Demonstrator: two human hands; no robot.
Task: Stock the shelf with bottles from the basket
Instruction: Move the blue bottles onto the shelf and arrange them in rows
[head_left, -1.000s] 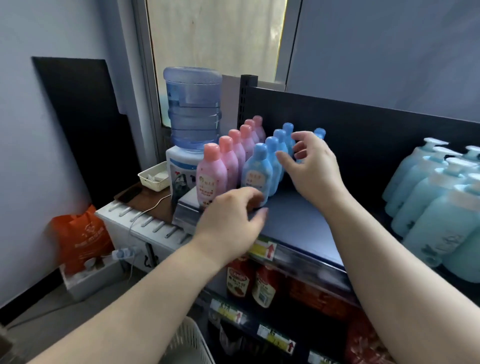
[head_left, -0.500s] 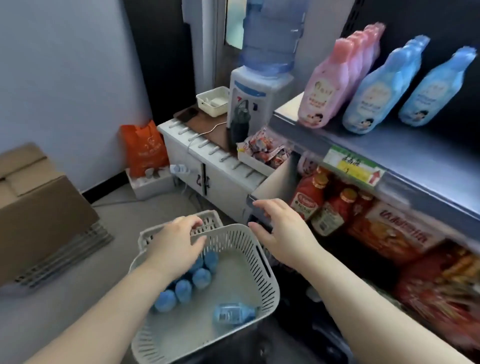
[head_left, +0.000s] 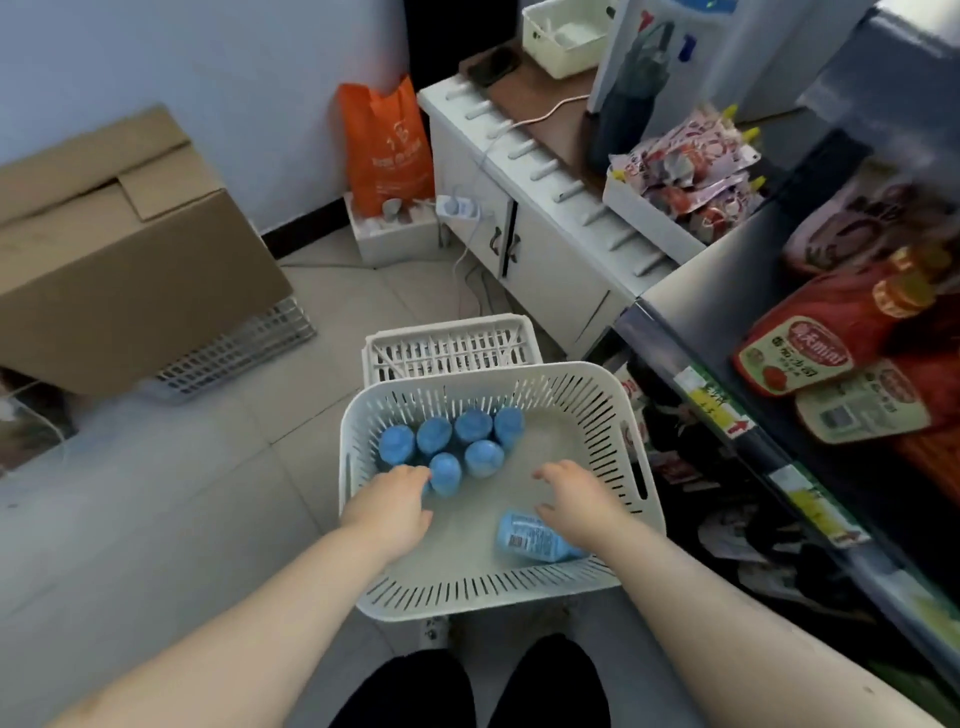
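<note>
Blue-capped plastic bottles, six or seven upright, cluster in the far left corner of the white slotted plastic basket on the floor beside the shelf; one blue labelled bottle lies flat near the front. Left hand, loosely open, fingertips touching the nearest cap. Right hand, fingers spread, holds nothing, above the lying bottle.

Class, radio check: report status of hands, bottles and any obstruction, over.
Left hand and right hand both inside the basket, open, holding nothing. Standing blue bottles by left fingertips; one lying bottle beside right hand. Nothing blocking.
</note>
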